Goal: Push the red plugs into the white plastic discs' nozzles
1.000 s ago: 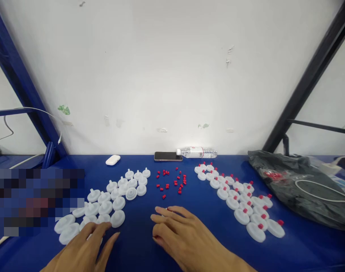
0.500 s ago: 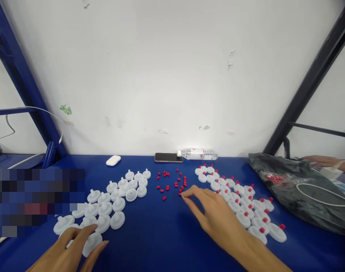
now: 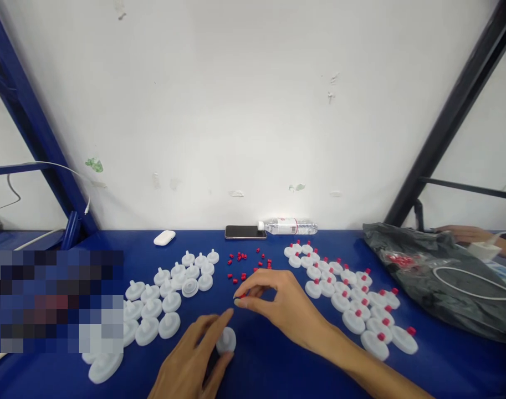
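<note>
In the head view, my left hand (image 3: 198,352) holds a small white round plastic lid with a short spout (image 3: 226,340) at its edge between thumb and fingers, low over the blue table. Just right of it, my right hand (image 3: 273,302) is closed in a pinch, a small red cap (image 3: 242,296) showing at the fingertips. Loose red caps (image 3: 243,276) lie scattered beyond my right hand. Several uncapped white lids (image 3: 169,324) are grouped on the left, spouts mostly up. On the right stand several white lids fitted with red caps (image 3: 353,320).
A phone (image 3: 245,233), a clear bottle (image 3: 288,226) on its side and a white case (image 3: 164,238) lie along the wall. A dark plastic bag (image 3: 427,293) with a white cable covers the right end of the blue table (image 3: 273,371). Another person's hand (image 3: 456,234) is behind it.
My left hand has moved right from the uncapped group, carrying a white lid. My right hand has come left and nearer to it, away from the loose caps, with a red cap at its fingertips.
</note>
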`<state>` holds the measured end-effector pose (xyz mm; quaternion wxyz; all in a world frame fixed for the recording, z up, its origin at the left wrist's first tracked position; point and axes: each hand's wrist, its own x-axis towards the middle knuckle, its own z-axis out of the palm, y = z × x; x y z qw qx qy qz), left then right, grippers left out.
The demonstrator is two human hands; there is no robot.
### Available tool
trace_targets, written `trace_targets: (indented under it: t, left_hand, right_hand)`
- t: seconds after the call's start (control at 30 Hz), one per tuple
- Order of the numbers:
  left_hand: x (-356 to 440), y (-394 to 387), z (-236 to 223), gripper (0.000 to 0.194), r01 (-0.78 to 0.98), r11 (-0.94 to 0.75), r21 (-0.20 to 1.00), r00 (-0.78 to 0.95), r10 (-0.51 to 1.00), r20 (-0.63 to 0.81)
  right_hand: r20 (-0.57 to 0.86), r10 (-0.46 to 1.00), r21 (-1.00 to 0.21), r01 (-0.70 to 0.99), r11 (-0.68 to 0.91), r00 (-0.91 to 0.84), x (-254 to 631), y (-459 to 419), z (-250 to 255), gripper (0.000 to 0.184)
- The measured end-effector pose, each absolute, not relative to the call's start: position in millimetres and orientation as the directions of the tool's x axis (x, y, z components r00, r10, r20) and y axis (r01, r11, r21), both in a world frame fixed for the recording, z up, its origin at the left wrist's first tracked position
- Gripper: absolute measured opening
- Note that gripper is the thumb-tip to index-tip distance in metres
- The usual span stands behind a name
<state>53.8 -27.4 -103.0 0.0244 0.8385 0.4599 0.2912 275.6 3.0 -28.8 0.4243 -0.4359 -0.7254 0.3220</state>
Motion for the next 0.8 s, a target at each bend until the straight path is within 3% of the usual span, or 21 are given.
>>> trace_targets:
  t: [0.07,0.2,0.5,0.8]
  left_hand:
    - [62,-24,-104,0.042,0.772,-0.513,0.376,0.333,0.830,0.449]
    - [69,-21,-104,0.025,0.756,-0.512,0.408,0.364,0.846,0.389]
    - [91,-15,-69,0.022,0.756,-0.433,0.490,0.336,0.900,0.277]
    - [105,-7,-58,0.029,0.761,-0.395,0.515,0.244,0.909,0.337]
  right_hand:
    - [0.324,0.905,-0.853,0.327,0.406,-0.277,277,1,-33,0.010]
    - [0.311,0.880,-0.857,0.293,0.423,-0.359,277,-1,-41,0.010]
    - [0.365,0.841,-0.834,0.260,0.486,-0.400,281,-3,-41,0.014]
    - [0.572,0.705,-0.633,0.322,0.704,-0.418,287,0,-46,0.022]
